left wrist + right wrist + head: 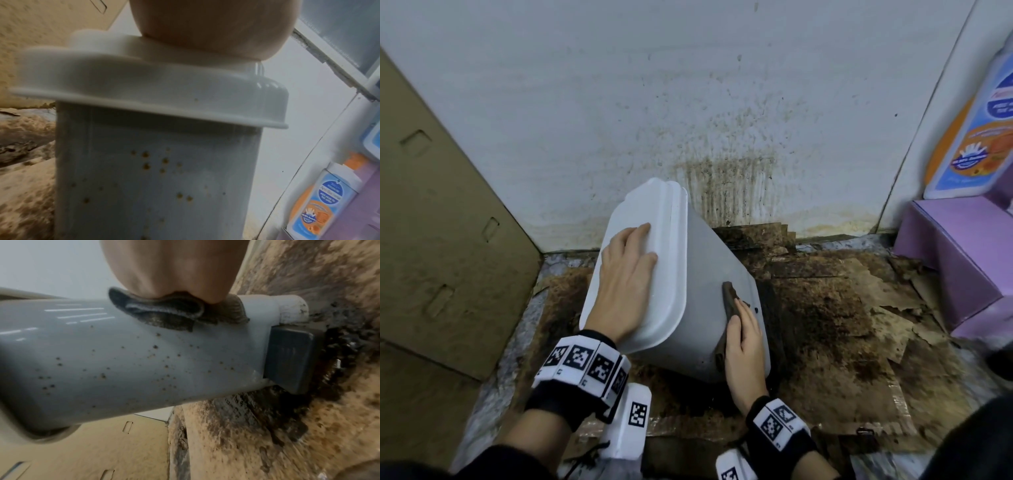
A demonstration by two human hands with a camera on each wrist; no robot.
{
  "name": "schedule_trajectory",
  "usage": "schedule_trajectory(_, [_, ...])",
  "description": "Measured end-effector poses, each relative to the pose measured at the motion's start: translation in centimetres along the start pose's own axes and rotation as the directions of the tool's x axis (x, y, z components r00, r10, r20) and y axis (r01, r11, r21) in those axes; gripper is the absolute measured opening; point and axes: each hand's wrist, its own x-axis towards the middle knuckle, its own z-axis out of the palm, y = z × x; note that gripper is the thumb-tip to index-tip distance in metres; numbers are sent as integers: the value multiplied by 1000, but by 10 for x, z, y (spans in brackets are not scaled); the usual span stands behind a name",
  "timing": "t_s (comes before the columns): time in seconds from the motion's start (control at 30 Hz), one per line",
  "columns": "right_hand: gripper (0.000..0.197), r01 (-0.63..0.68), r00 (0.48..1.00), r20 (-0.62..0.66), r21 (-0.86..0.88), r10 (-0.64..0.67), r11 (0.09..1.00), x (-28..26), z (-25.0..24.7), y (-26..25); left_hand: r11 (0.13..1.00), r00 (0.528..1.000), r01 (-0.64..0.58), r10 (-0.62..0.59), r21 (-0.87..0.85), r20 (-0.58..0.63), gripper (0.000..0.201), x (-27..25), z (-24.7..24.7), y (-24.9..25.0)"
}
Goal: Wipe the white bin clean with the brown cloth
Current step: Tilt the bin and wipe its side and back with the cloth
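Observation:
The white bin (705, 274) is tilted on the floor, its lid (674, 240) toward the left and its base to the right. My left hand (625, 284) lies flat on the lid with straight fingers. My right hand (744, 339) presses the brown cloth (731, 301) flat against the bin's side near the base. In the right wrist view the cloth (164, 316) is bunched under my palm (170, 267), and the bin wall (123, 361) below it is dotted with brown specks. The left wrist view shows more specks on the bin (154, 178) under the lid.
Stained, soggy cardboard (842, 325) covers the floor under the bin. A cardboard box (431, 240) stands at the left and a purple box (962, 260) with an orange-and-blue bottle (976, 130) at the right. The wall (722, 171) behind is splattered. A dark pedal (287, 360) sits at the bin's base.

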Motion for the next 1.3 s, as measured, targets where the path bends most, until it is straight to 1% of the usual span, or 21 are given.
schedule_trajectory(0.1, [40,-7,999,-48,59,10,998,1,3,-9,1000,1000,-3,3,4,26,62,3,1,0])
schedule_trajectory(0.2, [39,-32,999,-20,181,36,983,-5,6,-39,996,997,-43,38,83,65,69,7,2,-6])
schedule_trajectory(0.27, [39,-4,1000,19,301,-1,954,-12,9,-69,992,994,-62,52,110,92,69,9,2,-7])
schedule_trajectory(0.33, [39,23,996,66,425,-56,905,-19,11,-99,998,993,-24,17,62,115,66,9,2,1])
schedule_trajectory(0.37, [40,44,992,88,458,-95,888,-20,10,-111,996,992,-27,17,80,125,63,8,2,3])
schedule_trajectory(0.4, [41,75,983,117,446,-141,892,-21,10,-121,983,990,-80,59,165,128,58,8,1,6])
schedule_trajectory(0.43, [43,113,969,161,380,-185,918,-22,9,-127,955,984,-143,109,261,142,50,8,2,6])
schedule_trajectory(0.47, [46,154,949,224,280,-221,947,-22,8,-132,911,969,-221,164,348,185,42,9,4,0])
schedule_trajectory(0.5, [49,188,928,288,178,-234,966,-21,7,-134,891,962,-239,164,385,217,39,12,5,-5])
schedule_trajectory(0.57, [52,238,900,366,43,-237,970,-15,4,-137,881,973,-194,118,431,198,52,14,3,-9])
schedule_trajectory(0.63, [53,265,886,400,-19,-235,964,-4,4,-141,902,979,-193,149,385,142,60,13,5,-8])
schedule_trajectory(0.73, [54,269,881,428,-100,-203,958,21,4,-149,962,988,-118,89,246,126,54,6,6,7])
schedule_trajectory(0.83, [55,287,856,494,-208,-152,935,49,2,-163,959,989,-114,86,261,118,52,7,7,10])
schedule_trajectory(0.9, [56,295,829,549,-273,-103,916,68,2,-173,972,991,-81,55,221,122,52,7,5,12])
schedule_trajectory(0.97, [55,288,814,579,-342,-40,894,89,4,-180,976,992,-78,55,205,116,52,7,4,13])
schedule_trajectory(1.0, [51,257,823,569,-370,-1,893,99,8,-183,976,992,-79,56,202,116,52,6,3,14])
schedule_trajectory(1.07, [43,330,816,578,-435,-21,838,122,16,-185,980,992,-80,60,185,112,51,5,1,12])
schedule_trajectory(1.13, [54,375,798,603,-465,-24,802,144,22,-190,979,992,-83,63,185,111,50,4,0,13])
schedule_trajectory(1.2, [59,441,772,636,-515,-17,735,161,26,-190,978,991,-93,73,187,111,50,4,1,15])
schedule_trajectory(1.27, [66,462,761,648,-518,-22,720,167,25,-188,977,991,-93,74,190,108,50,4,2,16])
schedule_trajectory(1.3, [64,477,759,650,-509,-44,717,164,22,-188,975,991,-95,75,200,108,50,5,2,17])
